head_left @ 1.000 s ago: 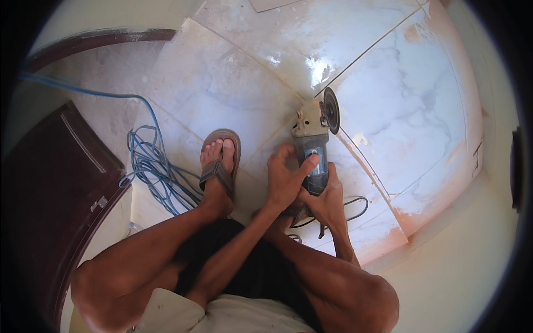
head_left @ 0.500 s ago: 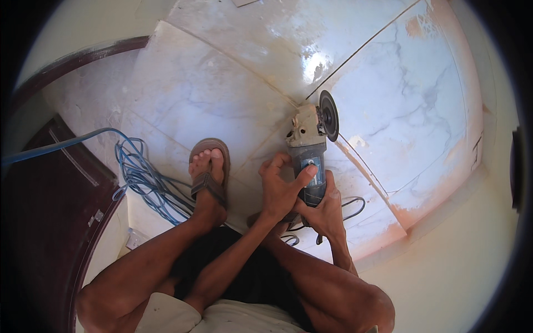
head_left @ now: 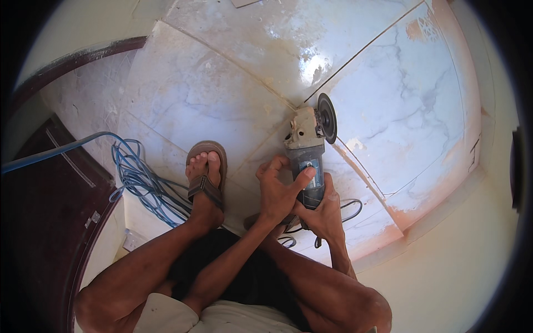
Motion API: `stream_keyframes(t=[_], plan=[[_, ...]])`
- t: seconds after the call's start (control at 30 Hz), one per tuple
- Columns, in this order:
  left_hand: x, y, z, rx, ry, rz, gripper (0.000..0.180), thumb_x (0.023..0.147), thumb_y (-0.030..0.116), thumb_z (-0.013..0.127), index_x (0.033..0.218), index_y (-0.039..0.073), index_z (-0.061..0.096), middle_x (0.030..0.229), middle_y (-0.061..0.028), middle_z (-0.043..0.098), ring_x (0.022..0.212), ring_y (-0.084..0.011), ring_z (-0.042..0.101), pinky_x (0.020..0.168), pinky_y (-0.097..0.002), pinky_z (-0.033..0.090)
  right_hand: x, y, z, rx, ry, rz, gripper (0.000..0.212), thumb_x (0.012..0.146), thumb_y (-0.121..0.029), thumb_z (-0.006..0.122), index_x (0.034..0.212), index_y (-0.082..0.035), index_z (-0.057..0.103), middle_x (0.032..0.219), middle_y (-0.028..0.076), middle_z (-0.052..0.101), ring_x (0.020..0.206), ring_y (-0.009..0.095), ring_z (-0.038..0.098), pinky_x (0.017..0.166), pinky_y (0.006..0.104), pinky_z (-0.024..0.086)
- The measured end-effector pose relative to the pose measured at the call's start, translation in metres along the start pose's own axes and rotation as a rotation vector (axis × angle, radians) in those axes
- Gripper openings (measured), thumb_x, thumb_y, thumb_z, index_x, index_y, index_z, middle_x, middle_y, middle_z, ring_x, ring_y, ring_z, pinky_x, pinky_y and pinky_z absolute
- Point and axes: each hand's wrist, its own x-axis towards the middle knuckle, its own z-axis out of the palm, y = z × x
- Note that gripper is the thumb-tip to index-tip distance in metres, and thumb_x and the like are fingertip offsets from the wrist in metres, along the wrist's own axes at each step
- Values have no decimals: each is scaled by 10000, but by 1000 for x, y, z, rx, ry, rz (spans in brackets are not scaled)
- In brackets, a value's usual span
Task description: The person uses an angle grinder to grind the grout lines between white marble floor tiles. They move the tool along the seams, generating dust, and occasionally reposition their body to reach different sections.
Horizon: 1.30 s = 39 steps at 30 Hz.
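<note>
Between my knees I hold an angle grinder (head_left: 306,150) over the tiled floor, its head pointing away from me. A thin black disc (head_left: 326,118) stands on edge at the right side of the pale, dusty gear head. My left hand (head_left: 279,191) grips the dark body from the left, thumb lying across the label. Lower down, my right hand (head_left: 323,216) wraps the rear end of the body from the right. A dark power cord (head_left: 355,217) loops out beside my right wrist. Whether a finger is on the switch cannot be seen.
Marbled floor tiles (head_left: 388,94) have open joints and dusty smears. A coiled blue cable (head_left: 141,177) lies left of my sandalled foot (head_left: 205,172). The dark red door (head_left: 55,222) stands at the left; a pale wall (head_left: 455,244) borders the right.
</note>
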Motion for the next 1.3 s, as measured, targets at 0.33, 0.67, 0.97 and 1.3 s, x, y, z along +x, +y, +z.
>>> stream_keyframes(t=[0.33, 0.67, 0.97, 1.3], plan=[[-2, 7, -1, 12, 18, 15, 581, 863, 520, 903, 1039, -9, 743, 1067, -163, 732, 1292, -335, 493, 1151, -508, 375, -2, -7, 1, 15, 9, 17, 645, 804, -260, 924, 1218, 46, 536, 932, 227, 759, 856, 320, 796, 757, 438, 621], [1, 4, 2, -52, 40, -4, 596, 864, 517, 903, 1030, -32, 742, 1044, -172, 727, 1221, -327, 547, 1127, -486, 393, 0, -13, 1, 4, 18, -17, 649, 806, -270, 924, 1220, 55, 546, 925, 216, 756, 837, 287, 781, 744, 425, 616], [4, 7, 2, -66, 48, 14, 602, 868, 515, 898, 1023, -47, 748, 1037, -186, 752, 1168, -318, 608, 1103, -478, 423, 1, -13, 3, 37, 33, -30, 633, 811, -267, 919, 1211, 55, 550, 886, 196, 754, 783, 259, 770, 703, 409, 615], [5, 10, 3, -98, 67, 5, 626, 863, 518, 896, 1047, -64, 759, 1038, -204, 760, 1137, -327, 632, 1105, -481, 430, 2, -13, 5, 71, 46, -53, 663, 802, -275, 922, 1241, 63, 557, 901, 170, 744, 791, 222, 746, 706, 386, 607]])
